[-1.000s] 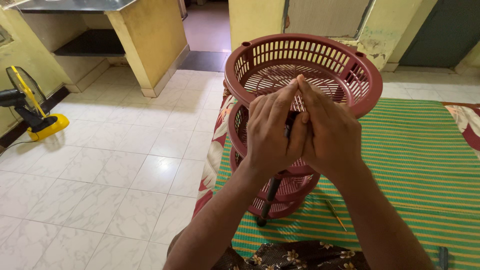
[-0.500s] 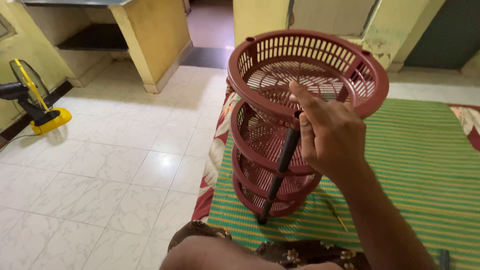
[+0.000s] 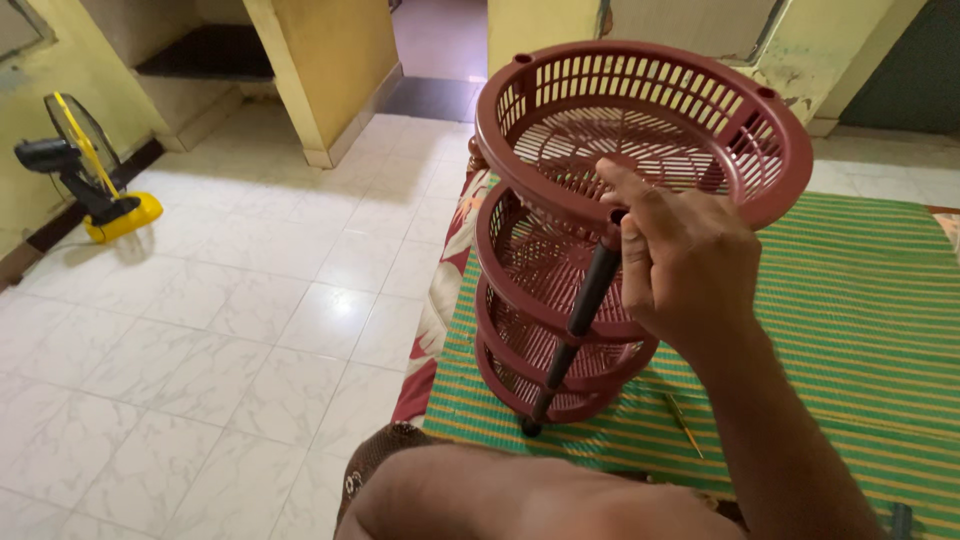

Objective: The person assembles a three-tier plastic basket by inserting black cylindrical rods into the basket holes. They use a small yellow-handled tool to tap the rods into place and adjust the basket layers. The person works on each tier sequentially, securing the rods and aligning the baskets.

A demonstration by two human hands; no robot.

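You are pinching the top of the black pole with your right hand, just under the rim of the top basket of the maroon rack, which is standing on the green striped mat. All the baskets are already sitting stacked, so only this pole's seating seems left. Your left hand is staying out of view, only the forearm showing below the rack, so I cannot tell its grip.
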